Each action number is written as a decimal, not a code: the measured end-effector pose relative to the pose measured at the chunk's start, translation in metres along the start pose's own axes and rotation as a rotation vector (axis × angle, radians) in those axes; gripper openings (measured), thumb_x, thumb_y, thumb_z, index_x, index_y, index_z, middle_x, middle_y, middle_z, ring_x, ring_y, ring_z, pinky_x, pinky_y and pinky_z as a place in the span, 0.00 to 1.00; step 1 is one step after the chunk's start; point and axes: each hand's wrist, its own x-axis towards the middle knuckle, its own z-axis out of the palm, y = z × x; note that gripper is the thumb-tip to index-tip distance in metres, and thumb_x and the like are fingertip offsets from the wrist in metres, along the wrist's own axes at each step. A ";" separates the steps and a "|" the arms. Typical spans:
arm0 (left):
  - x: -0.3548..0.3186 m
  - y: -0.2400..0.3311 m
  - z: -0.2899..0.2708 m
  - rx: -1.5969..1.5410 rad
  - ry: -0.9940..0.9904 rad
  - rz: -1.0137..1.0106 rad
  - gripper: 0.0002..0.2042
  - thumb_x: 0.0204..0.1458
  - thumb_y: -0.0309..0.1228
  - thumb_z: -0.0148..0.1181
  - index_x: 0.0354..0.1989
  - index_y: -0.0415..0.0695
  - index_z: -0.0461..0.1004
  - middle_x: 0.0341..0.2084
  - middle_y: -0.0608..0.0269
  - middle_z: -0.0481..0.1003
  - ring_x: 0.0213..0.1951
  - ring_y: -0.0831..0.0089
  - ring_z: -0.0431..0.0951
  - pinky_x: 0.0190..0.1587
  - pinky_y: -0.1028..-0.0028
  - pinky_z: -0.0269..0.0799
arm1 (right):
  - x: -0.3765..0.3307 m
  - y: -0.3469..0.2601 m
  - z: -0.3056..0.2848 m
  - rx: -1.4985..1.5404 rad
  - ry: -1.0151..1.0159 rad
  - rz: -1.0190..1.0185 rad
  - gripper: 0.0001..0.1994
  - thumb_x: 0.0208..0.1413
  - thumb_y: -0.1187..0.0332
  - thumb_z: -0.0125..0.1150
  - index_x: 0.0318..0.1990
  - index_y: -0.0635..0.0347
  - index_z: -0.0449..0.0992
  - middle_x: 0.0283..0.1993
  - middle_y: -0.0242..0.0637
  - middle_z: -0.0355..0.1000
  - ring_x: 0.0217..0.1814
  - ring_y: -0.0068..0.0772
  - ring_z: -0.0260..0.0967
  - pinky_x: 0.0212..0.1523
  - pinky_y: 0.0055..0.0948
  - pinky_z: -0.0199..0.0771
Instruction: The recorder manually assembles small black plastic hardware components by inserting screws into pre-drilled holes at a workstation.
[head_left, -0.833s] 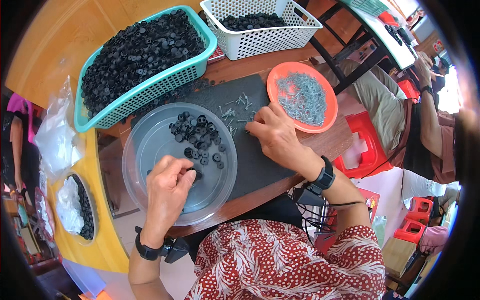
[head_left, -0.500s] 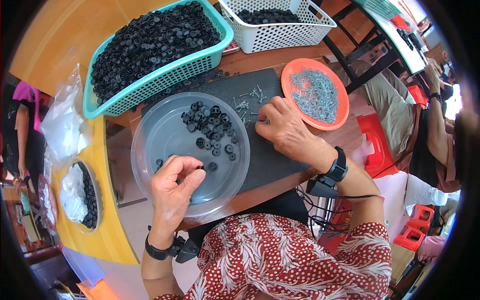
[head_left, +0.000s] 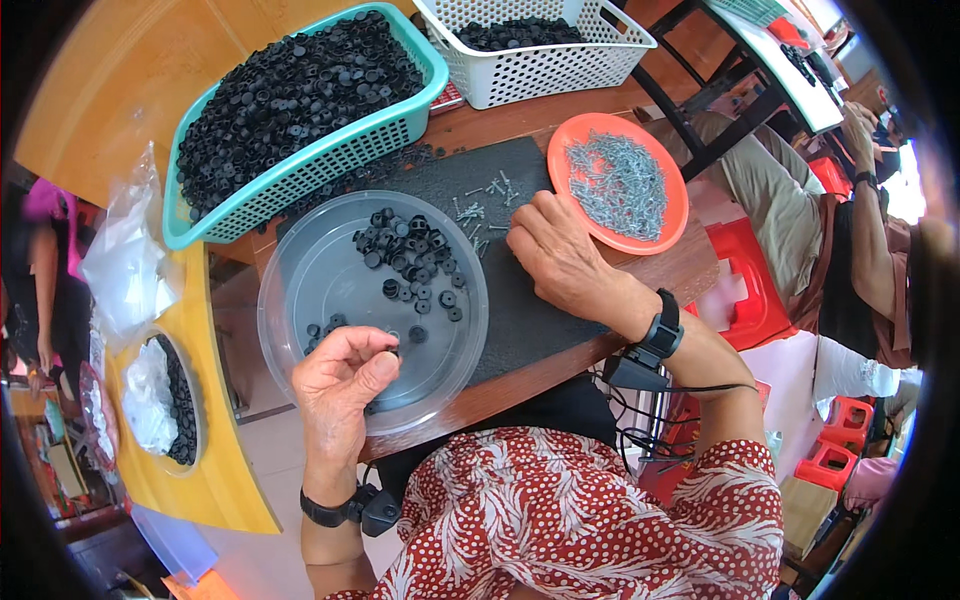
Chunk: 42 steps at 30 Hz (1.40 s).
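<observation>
My left hand [head_left: 340,385] is over the near-left side of a round clear plastic tub [head_left: 275,330]. Thumb and forefinger pinch a small black plastic part [head_left: 392,349], mostly covered by the fingers. Several similar round black parts [head_left: 400,245] lie in the tub. My right hand [head_left: 560,255] hovers low over a dark mat [head_left: 540,335], fingers curled together; their tips face away, so anything between them is hidden. Close by lie loose metal screws [head_left: 470,212] on the mat. An orange plate [head_left: 683,200] heaped with screws [head_left: 618,185] is just beyond this hand.
A teal basket [head_left: 330,150] full of black parts stands at the far left, beside a white basket [head_left: 540,78]. To the left, an oval container [head_left: 185,400] and a plastic bag [head_left: 130,260] rest on a yellow surface [head_left: 225,470]. Another person sits at right near red stools [head_left: 745,280].
The view has shifted slightly. My right hand stays by the loose screws, its fingertips now more hidden. The left still pinches the black part over the tub.
</observation>
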 end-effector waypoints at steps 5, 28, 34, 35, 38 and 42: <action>0.001 -0.001 -0.004 -0.340 -0.099 -0.092 0.09 0.46 0.25 0.62 0.35 0.34 0.73 0.28 0.58 0.75 0.28 0.73 0.75 0.33 0.78 0.71 | -0.001 -0.014 -0.009 0.005 0.048 0.011 0.09 0.35 0.79 0.52 0.28 0.62 0.64 0.28 0.40 0.58 0.34 0.40 0.56 0.36 0.34 0.57; -0.001 -0.007 0.008 -0.472 -0.126 -0.023 0.11 0.49 0.28 0.62 0.38 0.34 0.72 0.28 0.59 0.75 0.29 0.75 0.75 0.31 0.78 0.71 | 0.036 -0.101 -0.030 0.926 0.217 0.396 0.10 0.42 0.78 0.64 0.35 0.64 0.73 0.28 0.37 0.69 0.26 0.27 0.69 0.25 0.23 0.68; -0.004 -0.007 0.010 -0.436 -0.105 -0.011 0.11 0.48 0.27 0.62 0.37 0.34 0.72 0.28 0.60 0.75 0.29 0.76 0.76 0.32 0.80 0.72 | 0.038 -0.108 -0.025 0.929 0.225 0.474 0.10 0.43 0.78 0.64 0.35 0.64 0.73 0.28 0.37 0.69 0.26 0.27 0.69 0.25 0.22 0.68; -0.004 -0.007 0.010 -0.438 -0.104 -0.011 0.11 0.48 0.27 0.62 0.37 0.34 0.72 0.28 0.60 0.75 0.29 0.76 0.76 0.32 0.80 0.72 | 0.038 -0.109 -0.024 0.942 0.229 0.492 0.10 0.43 0.78 0.64 0.34 0.64 0.73 0.28 0.37 0.69 0.26 0.27 0.69 0.25 0.23 0.68; -0.005 -0.007 0.012 -0.432 -0.089 0.002 0.10 0.49 0.25 0.61 0.38 0.34 0.72 0.28 0.61 0.75 0.29 0.77 0.76 0.33 0.81 0.73 | 0.038 -0.110 -0.020 0.886 0.270 0.450 0.09 0.43 0.78 0.64 0.33 0.63 0.73 0.27 0.37 0.69 0.24 0.27 0.67 0.24 0.23 0.67; -0.011 -0.007 0.017 -0.292 -0.002 0.068 0.08 0.49 0.23 0.60 0.38 0.34 0.72 0.28 0.64 0.74 0.29 0.81 0.73 0.33 0.83 0.70 | 0.040 -0.115 -0.017 0.837 0.299 0.425 0.08 0.42 0.80 0.63 0.32 0.63 0.72 0.26 0.36 0.68 0.24 0.30 0.65 0.23 0.25 0.65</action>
